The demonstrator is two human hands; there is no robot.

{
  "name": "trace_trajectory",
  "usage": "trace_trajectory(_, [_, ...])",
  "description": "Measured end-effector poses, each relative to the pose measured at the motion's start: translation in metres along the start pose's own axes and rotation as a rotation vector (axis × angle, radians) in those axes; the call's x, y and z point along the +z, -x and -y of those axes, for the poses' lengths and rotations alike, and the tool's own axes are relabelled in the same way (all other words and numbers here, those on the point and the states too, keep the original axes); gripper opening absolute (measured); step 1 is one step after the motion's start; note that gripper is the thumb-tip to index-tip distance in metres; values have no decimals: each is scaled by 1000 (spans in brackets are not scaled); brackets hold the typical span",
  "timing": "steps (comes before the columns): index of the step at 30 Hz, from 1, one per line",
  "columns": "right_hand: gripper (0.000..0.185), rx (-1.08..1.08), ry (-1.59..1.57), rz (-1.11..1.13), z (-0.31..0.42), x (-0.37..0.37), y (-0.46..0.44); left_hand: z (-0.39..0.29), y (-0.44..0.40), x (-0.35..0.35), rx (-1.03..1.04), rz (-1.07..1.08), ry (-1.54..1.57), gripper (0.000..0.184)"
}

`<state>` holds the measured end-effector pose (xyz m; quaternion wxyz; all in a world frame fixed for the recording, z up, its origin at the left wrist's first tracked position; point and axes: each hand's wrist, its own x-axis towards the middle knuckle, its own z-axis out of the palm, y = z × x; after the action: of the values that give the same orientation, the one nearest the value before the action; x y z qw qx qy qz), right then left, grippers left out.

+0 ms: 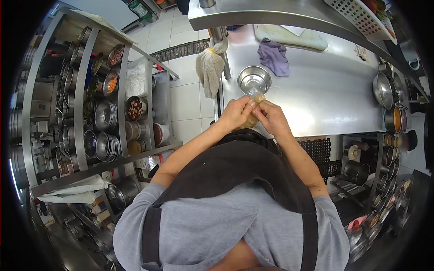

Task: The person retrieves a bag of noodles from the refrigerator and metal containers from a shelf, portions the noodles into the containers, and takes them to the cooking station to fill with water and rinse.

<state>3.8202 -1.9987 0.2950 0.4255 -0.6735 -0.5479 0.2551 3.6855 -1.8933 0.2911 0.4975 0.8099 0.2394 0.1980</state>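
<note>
Close to my body, at the near edge of the steel table, both hands pinch a yellowish, translucent plastic bag (257, 98). My left hand (236, 114) is closed on its left side, fingertips meeting those of the other hand. My right hand (272, 118) grips it from the right with bent fingers. Part of the bag sticks out beyond the fingers, and a fuller part hangs below them; its contents cannot be made out. Just past the hands stands a round steel bowl (254, 81), shiny inside.
On the steel table (325, 99) lie a purple cloth (273, 57) and a pale cutting board (289, 38). A beige towel (209, 72) hangs from the shelf post. An overhead shelf (280, 16) spans the far side. Left is a rack (86, 49) of bowls and food containers.
</note>
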Motion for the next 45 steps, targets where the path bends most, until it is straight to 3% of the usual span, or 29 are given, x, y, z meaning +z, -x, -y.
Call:
trace_trajectory(8, [15, -130, 238, -44, -7, 22, -11, -3, 15, -14, -80, -41, -200, 22])
trace_trajectory(12, [14, -55, 269, -107, -23, 37, -10, 0, 19, -11, -113, -17, -278, 22])
trace_trajectory(14, [14, 44, 316, -189, -49, 30, -11, -6, 24, -10, -135, 127, -157, 21])
trace_trajectory(20, [15, 74, 158, 53, -10, -16, -5, -2, 12, -16, -126, 55, -227, 38])
trace_trajectory(22, [16, 241, 48, 72, -8, -16, -12, -1, 2, -15, -158, 117, -360, 39])
trace_trajectory(26, [16, 279, 53, 105, -2, -11, -14, 10, 2, -5, -130, -96, -413, 30])
trace_trajectory(30, [17, 142, 157, 80, -11, -1, -15, 16, 5, -8, -119, -106, -529, 21])
trace_trajectory(35, [16, 123, 230, 89, -21, -1, -26, 28, 11, -15, -155, 23, -681, 35])
trace_trajectory(45, [14, 180, 249, 125, -32, -16, -12, 29, 0, -38, -309, 259, -605, 43])
